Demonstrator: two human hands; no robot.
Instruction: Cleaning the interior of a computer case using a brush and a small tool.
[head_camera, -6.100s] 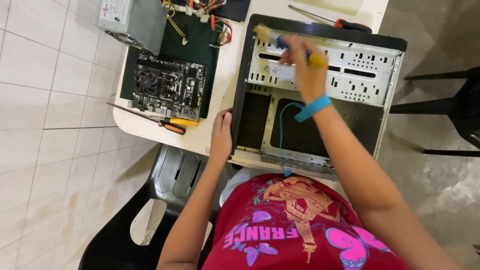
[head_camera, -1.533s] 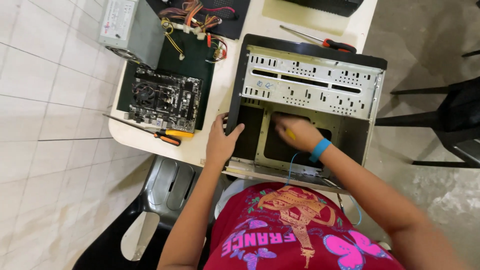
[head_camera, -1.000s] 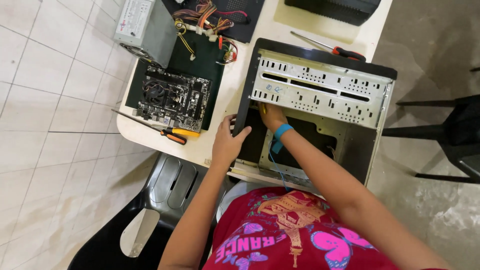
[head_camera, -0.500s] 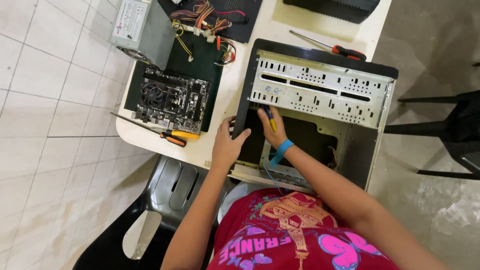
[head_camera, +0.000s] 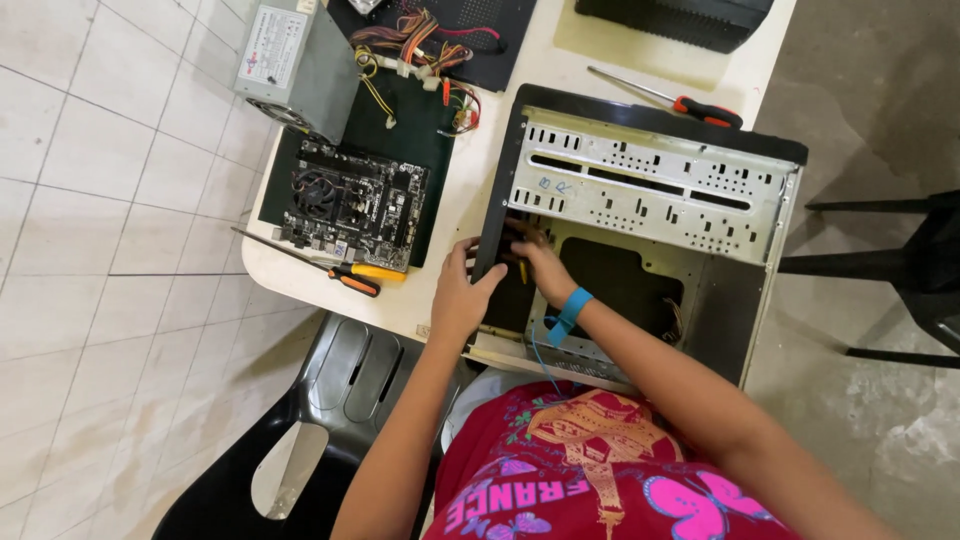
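An open metal computer case (head_camera: 650, 175) lies on its side on the white table (head_camera: 470, 165). My left hand (head_camera: 462, 292) grips the case's left wall from outside, fingers over the rim. My right hand (head_camera: 538, 262), with a blue band (head_camera: 572, 308) on the wrist, reaches inside the case against that same left wall. It is closed around a yellow-handled tool (head_camera: 522, 270), mostly hidden by the fingers. The tool's tip is out of sight.
Left of the case lie a motherboard (head_camera: 350, 205) on a dark mat, a grey power supply (head_camera: 295, 60) with loose cables (head_camera: 420, 50), and an orange-handled screwdriver (head_camera: 345, 278). A red-handled screwdriver (head_camera: 690, 103) lies behind the case. A black chair (head_camera: 340, 400) stands below the table edge.
My right hand has moved from the upper rack down into the case floor, then left to the inner left wall. My left hand stays on the case's left wall.
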